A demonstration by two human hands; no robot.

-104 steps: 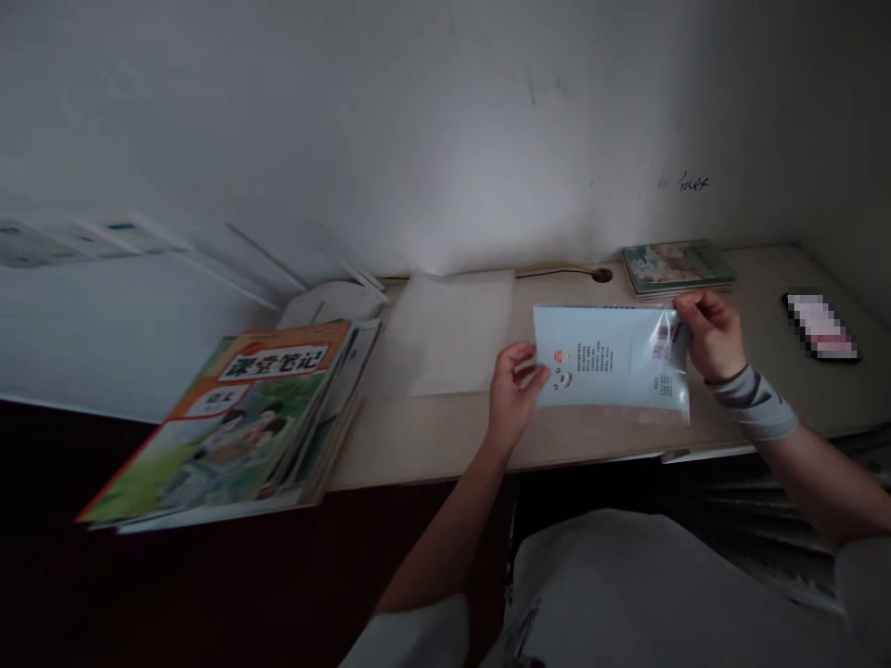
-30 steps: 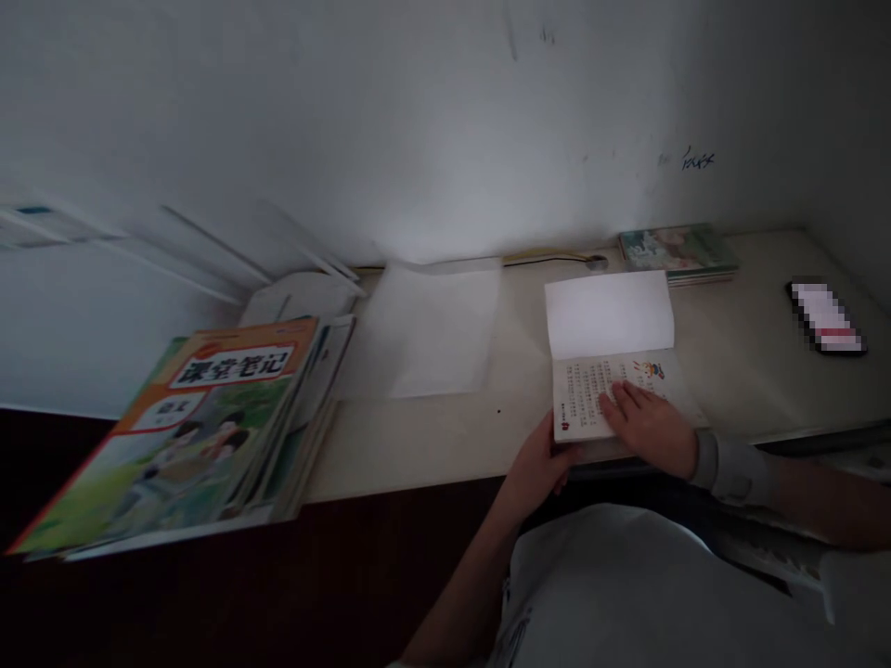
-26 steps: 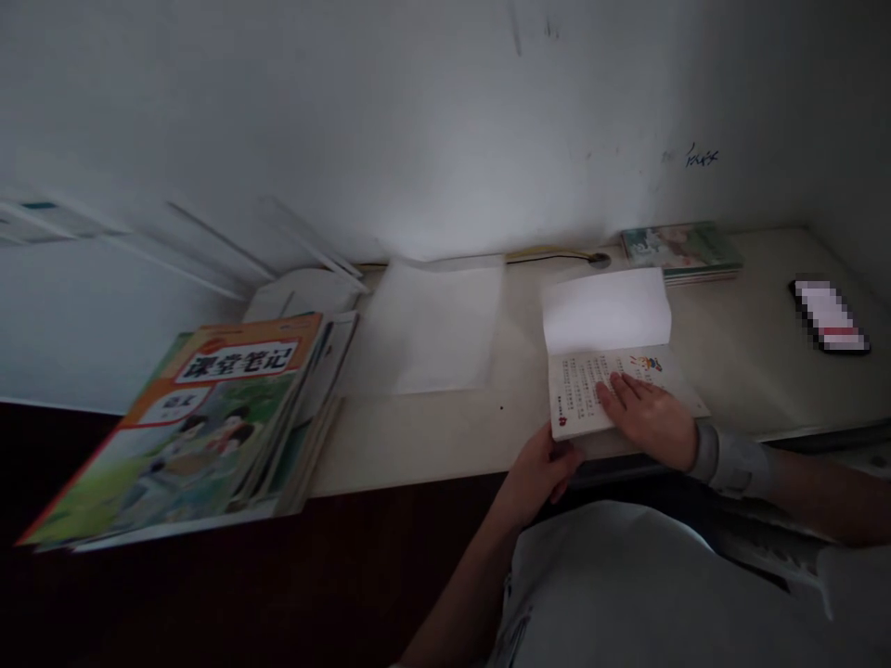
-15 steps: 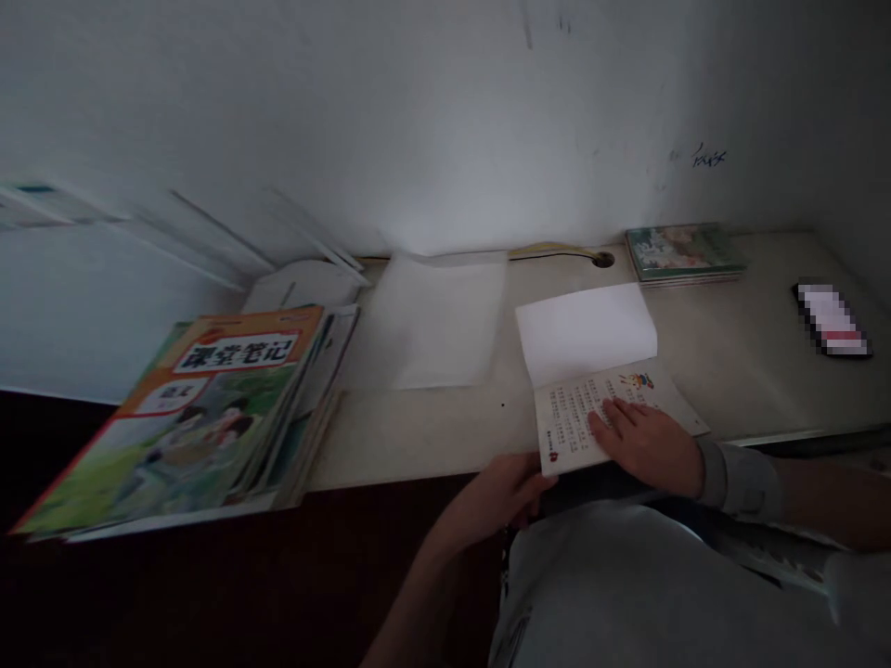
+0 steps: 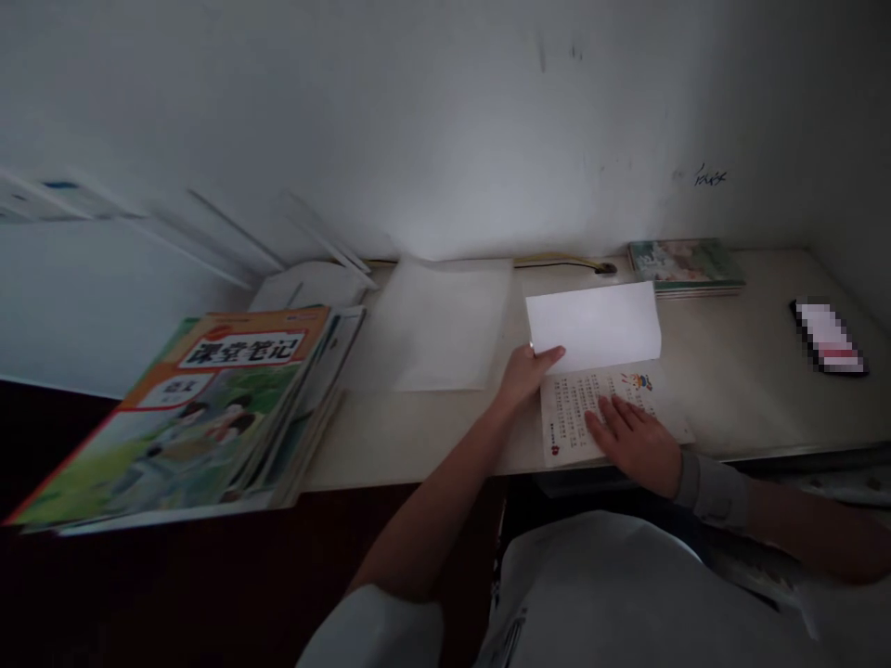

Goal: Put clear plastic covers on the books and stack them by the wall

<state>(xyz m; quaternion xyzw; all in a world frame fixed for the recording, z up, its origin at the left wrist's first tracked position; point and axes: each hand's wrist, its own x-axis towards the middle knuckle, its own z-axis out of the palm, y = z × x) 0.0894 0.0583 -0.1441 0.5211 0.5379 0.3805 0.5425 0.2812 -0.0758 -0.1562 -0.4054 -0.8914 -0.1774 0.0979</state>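
1. I'm seeing the booklet (image 5: pixel 574 427) lying on the desk (image 5: pixel 418 436), long fold running left-right, flap (image 5: pixel 602 325) pointing toward the wall (image 5: pixel 445 139).
2. Left hand (image 5: pixel 525 376) is pinching the flap; right hand (image 5: pixel 641 447) is resting flat, gripping nothing.

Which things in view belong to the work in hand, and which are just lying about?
In use:
open book
left hand, gripping its white leaf
right hand, resting on its printed page

Apparently lying about:
larger book stack
pale sheet
smaller book stack
phone
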